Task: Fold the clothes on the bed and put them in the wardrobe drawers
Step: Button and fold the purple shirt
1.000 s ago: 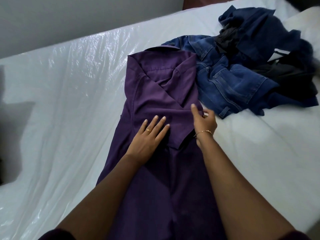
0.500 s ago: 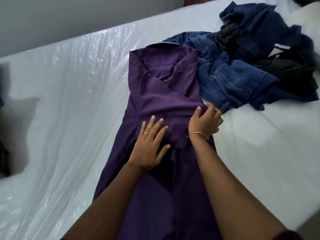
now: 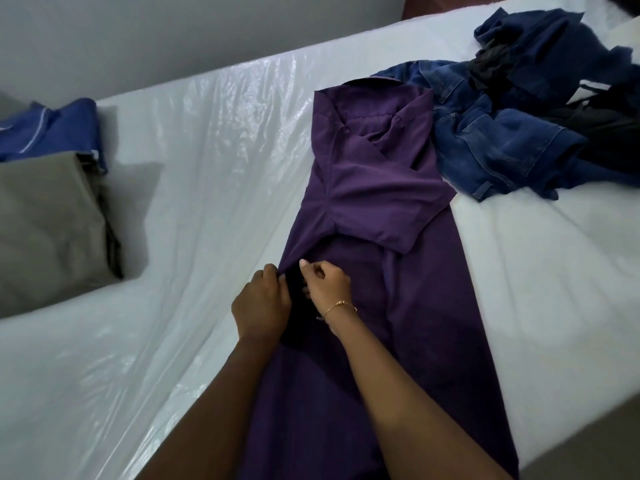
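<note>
From the head camera, both my forearms reach forward over the bed (image 3: 207, 140), and my two hands meet close together at the left edge of the purple shirt (image 3: 377, 202). My left hand (image 3: 261, 303) is knuckles up with its fingers (image 3: 272, 271) curled and pinching the shirt's left side edge, lifting a small ridge of cloth. My right hand (image 3: 327, 285), a thin gold bracelet (image 3: 341, 305) at its wrist, sits just right of the left one with fingers bent, thumb raised and tips closed on the same fold of fabric. The shirt is a smooth, matte purple weave, lying lengthwise from beyond my fingers down toward me, collar at the far end, with both sleeves folded in and crossed over the chest so that it forms a long narrow panel. The bed is covered in a glossy, crinkled clear plastic sheet (image 3: 145, 341) over white. Beyond my fingers and to the right lies a loose heap of blue denim jeans (image 3: 485, 147) with visible seams and pockets, tangled with dark navy and black garments (image 3: 571, 64). Well to the left of my fingers sits a folded grey-olive garment (image 3: 45, 223), and behind it a folded blue garment (image 3: 59, 129) with a pale stripe.
</note>
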The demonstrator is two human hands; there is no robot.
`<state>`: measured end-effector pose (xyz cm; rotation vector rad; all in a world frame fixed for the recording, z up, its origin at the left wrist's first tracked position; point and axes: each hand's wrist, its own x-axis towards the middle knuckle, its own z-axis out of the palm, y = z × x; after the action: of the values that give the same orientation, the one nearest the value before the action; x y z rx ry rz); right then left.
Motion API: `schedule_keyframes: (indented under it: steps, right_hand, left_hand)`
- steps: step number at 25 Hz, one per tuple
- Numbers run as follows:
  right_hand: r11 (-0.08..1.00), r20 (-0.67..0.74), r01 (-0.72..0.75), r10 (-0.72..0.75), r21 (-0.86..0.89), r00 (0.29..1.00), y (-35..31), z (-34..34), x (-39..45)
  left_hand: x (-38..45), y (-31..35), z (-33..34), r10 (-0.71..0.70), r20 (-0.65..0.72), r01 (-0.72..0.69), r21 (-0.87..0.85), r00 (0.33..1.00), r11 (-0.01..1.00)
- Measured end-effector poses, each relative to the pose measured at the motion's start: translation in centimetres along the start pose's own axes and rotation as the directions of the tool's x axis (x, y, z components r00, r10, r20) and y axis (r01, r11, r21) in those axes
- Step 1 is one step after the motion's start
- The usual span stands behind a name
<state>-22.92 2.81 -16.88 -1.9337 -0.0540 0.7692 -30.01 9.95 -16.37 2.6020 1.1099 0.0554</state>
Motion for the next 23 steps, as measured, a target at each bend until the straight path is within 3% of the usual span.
schedule_keyframes:
  steps: [2, 4, 7, 12, 14, 16, 18, 20, 23]
  right_hand:
    - [0.954, 0.192, -0.160, 0.112, 0.255, 0.975, -0.7, 1.3, -1.6]
    - [0.944, 0.344, -0.240, 0.154, 0.226, 0.926, -0.5, 2.5, -3.0]
    - [0.951, 0.393, -0.266, 0.186, 0.157, 0.900, -0.1, 3.8, -4.6]
    - [0.939, 0.278, -0.256, 0.188, 0.232, 0.942, -0.7, 4.1, -6.1]
    - [0.921, 0.173, -0.228, 0.181, 0.316, 0.968, -0.1, 3.8, -6.2]
    - [0.850, 0.081, -0.250, 0.240, 0.463, 0.967, 0.8, 3.1, -6.1]
    - [0.837, -0.066, -0.237, 0.307, 0.493, 0.949, 1.8, 1.6, -6.0]
    - [0.902, -0.177, -0.227, 0.307, 0.367, 0.935, 3.2, 0.4, -6.6]
    - [0.944, -0.008, -0.242, 0.250, 0.222, 0.968, 4.3, 0.4, -9.0]
  left_hand:
    - [-1.3, -1.7, -0.3, 0.005, 0.065, -0.008, 0.046, 0.998, 0.999]
    - [-2.8, -3.4, -0.5, -0.023, 0.163, 0.009, 0.088, 0.986, 0.996]
    - [-4.3, -4.7, -1.7, -0.092, 0.129, 0.093, -0.001, 0.987, 0.996]
    - [-6.6, -4.6, -3.3, 0.112, 0.054, -0.105, -0.119, 0.992, 0.987]
    - [-7.4, -4.1, -2.8, 0.222, 0.082, -0.198, -0.231, 0.972, 0.953]
    - [-8.2, -4.0, -2.4, 0.227, 0.146, -0.183, -0.264, 0.963, 0.947]
    - [-9.7, -4.4, -1.9, 0.192, 0.263, -0.171, -0.102, 0.945, 0.980]
    - [-11.6, -4.8, -1.2, 0.237, 0.350, -0.292, 0.115, 0.906, 0.949]
    - [-14.0, -4.7, -1.0, 0.317, 0.362, -0.390, 0.147, 0.876, 0.909]
